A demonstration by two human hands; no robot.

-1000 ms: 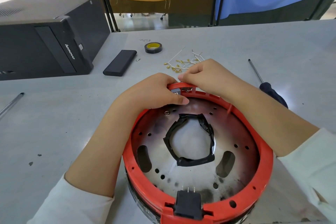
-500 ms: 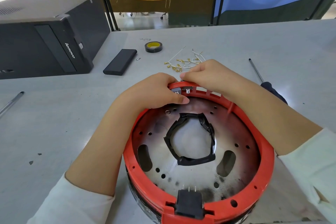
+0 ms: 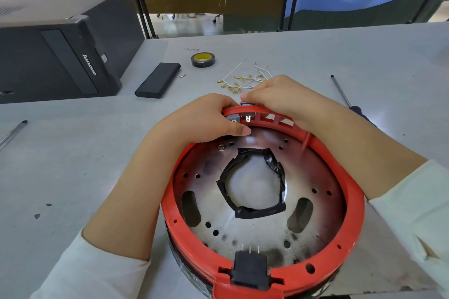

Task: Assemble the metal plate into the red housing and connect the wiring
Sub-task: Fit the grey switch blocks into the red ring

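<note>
Hands: left hand point(image 3: 206, 119), right hand point(image 3: 279, 97) grip red housing point(image 3: 349, 192) far rim

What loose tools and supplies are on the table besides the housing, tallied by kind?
Screwdriver: 1
Tape roll: 1
Black flat case: 1
Pen: 1
Bundle of white wires with gold terminals: 1; single wires too tangled to count
Computer tower: 1
Total: 6
</note>
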